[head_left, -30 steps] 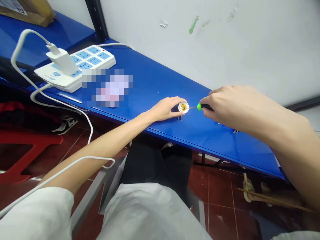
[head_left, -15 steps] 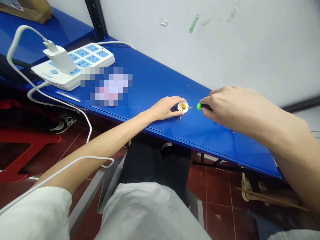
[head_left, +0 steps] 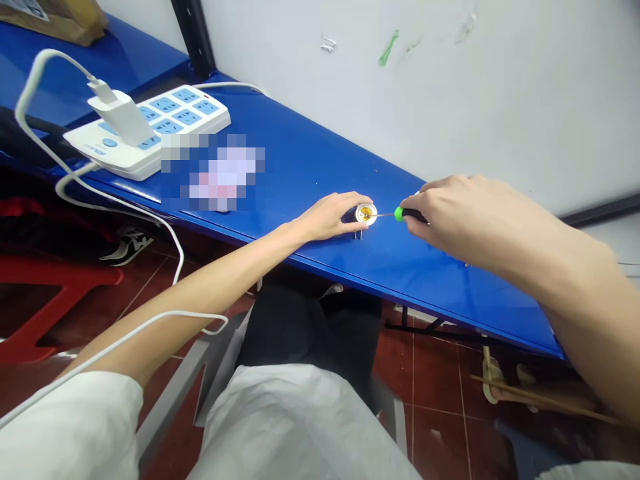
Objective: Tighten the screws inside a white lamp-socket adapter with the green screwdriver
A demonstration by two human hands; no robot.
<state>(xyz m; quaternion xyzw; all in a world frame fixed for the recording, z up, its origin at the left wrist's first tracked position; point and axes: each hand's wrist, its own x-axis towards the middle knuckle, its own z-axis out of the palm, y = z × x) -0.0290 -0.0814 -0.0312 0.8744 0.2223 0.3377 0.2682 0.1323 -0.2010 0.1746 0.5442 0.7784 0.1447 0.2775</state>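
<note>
My left hand is closed around a small white round lamp socket on the blue table, thumb on the near side and fingers on the far side. The socket's open end, brass-coloured inside, faces right, and two metal prongs stick out below it. In my right hand is a screwdriver with a green and black handle, mostly covered by the fingers. Its thin shaft points left, and the tip reaches into the socket's opening. What the tip touches inside is too small to make out.
A white power strip with a plugged-in charger stands at the table's left. Its white cable hangs across my left arm. A blurred flat item lies nearby. A wall borders the blue table.
Almost nothing differs. My right forearm and wrist have shifted very slightly; the screwdriver tip stays in the socket, and my left hand holds still.
</note>
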